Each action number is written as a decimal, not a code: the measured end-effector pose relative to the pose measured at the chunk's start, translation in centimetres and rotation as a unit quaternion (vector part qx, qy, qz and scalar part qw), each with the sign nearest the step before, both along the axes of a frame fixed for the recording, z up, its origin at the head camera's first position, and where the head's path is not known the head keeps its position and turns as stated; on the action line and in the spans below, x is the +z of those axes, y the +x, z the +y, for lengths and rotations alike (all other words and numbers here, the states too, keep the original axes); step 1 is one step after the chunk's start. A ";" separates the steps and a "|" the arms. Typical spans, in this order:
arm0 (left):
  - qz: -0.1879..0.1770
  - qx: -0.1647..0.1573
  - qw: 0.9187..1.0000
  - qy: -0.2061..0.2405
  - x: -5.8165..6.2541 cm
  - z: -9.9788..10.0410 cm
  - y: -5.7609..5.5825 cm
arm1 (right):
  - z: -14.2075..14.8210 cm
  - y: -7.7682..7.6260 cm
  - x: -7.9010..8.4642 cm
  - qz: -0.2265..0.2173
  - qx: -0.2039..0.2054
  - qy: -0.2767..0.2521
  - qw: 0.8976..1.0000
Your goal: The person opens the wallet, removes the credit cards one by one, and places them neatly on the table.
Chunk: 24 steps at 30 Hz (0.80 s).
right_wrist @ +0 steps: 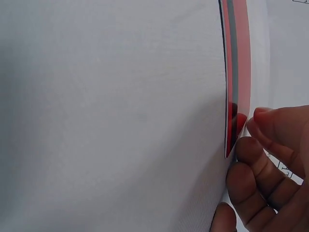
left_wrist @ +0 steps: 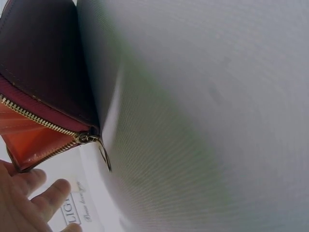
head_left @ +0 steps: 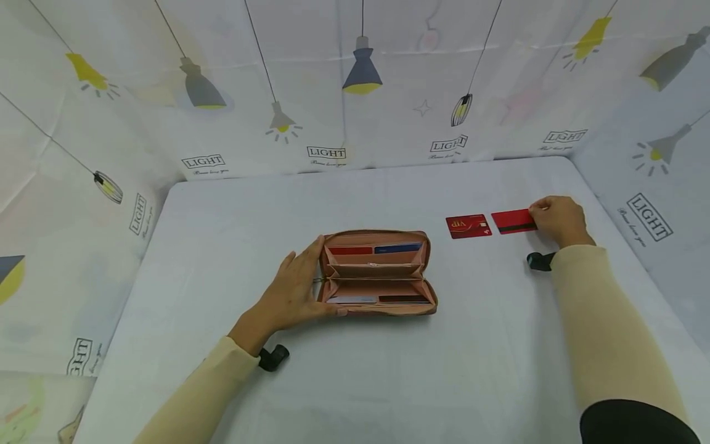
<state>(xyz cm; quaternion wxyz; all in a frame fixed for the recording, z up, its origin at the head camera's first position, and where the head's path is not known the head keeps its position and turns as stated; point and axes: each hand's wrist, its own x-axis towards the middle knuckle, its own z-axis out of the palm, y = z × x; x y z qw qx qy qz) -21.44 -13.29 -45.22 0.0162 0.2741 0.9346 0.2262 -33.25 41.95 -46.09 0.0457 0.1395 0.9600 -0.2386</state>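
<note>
A brown zip-around wallet (head_left: pixel 373 271) lies spread wide on the table, its tan inside facing up. My left hand (head_left: pixel 291 296) grips its left side, thumb along the front edge and fingers at the back corner. Up close in the left wrist view are its gold zipper (left_wrist: pixel 41 118) and pull. Cards sit in its slots: red (head_left: pixel 350 251) and blue (head_left: pixel 397 248) behind, white (head_left: pixel 352 300) and dark (head_left: pixel 405 299) in front. To the right, my right hand (head_left: pixel 560 221) pinches the right end of a red card with a dark stripe (head_left: pixel 510 221).
Just left of the striped card lies another red card (head_left: pixel 468 226) marked VIP. White cloth covers the table (head_left: pixel 388 376). Curtains (head_left: pixel 388 117) printed with lamps stand close along the back and both sides.
</note>
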 end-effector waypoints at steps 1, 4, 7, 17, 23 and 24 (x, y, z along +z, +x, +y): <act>0.002 0.000 1.000 0.000 0.0 0.0 0.0 | 0.0 0.1 0.0 0.005 0.002 0.002 1.000; -0.002 0.000 1.000 0.000 0.3 0.0 0.2 | 0.2 0.4 0.2 0.009 -0.006 -0.006 1.000; -0.011 0.002 1.000 -0.001 0.4 0.0 0.3 | 0.2 0.8 0.5 0.006 -0.026 -0.021 0.999; -0.009 0.003 1.000 -0.004 0.5 0.2 0.3 | -3.0 1.6 3.6 0.083 -0.022 -0.043 0.995; -0.004 0.007 1.000 -0.007 0.3 0.1 0.1 | -7.4 2.0 6.6 0.124 0.055 -0.066 0.989; -0.006 0.008 1.000 -0.007 0.3 0.1 0.1 | -8.2 2.1 7.0 0.130 0.072 -0.071 0.986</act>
